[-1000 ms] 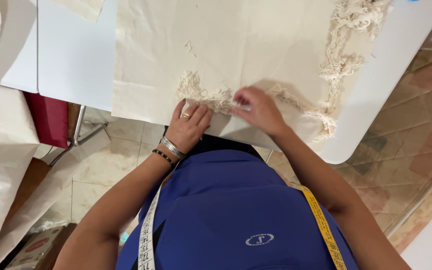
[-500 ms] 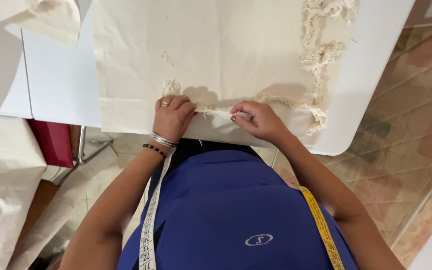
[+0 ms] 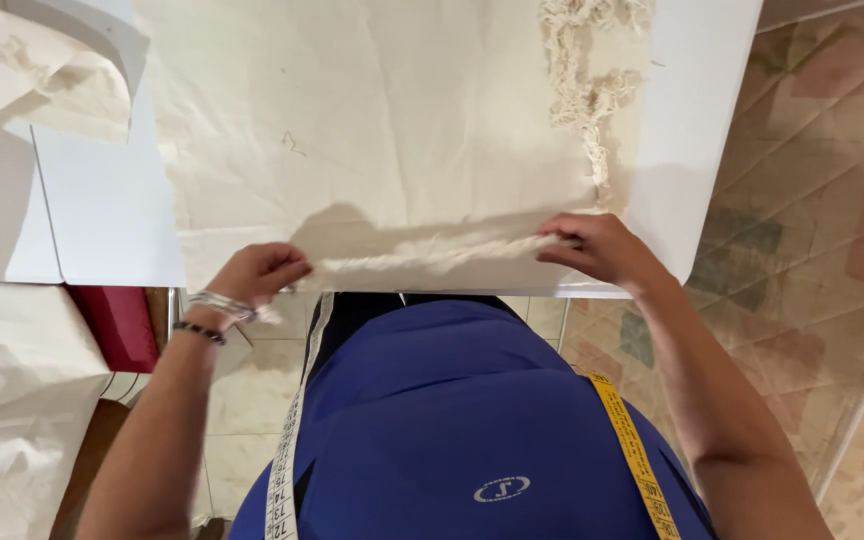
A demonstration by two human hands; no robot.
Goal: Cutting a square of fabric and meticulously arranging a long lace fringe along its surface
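Left hand (image 3: 257, 275) pinches frayed near edge of cream fabric sheet (image 3: 382, 150); right hand (image 3: 602, 248) grips same edge, hands well apart, edge stretched between them. Fabric lies on white table (image 3: 697, 120) beyond both hands. Loose thread clump (image 3: 582, 90) above right hand.

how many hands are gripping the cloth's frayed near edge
2: the left hand pinches the cloth at its near left corner, and the right hand grips the same frayed edge further right.
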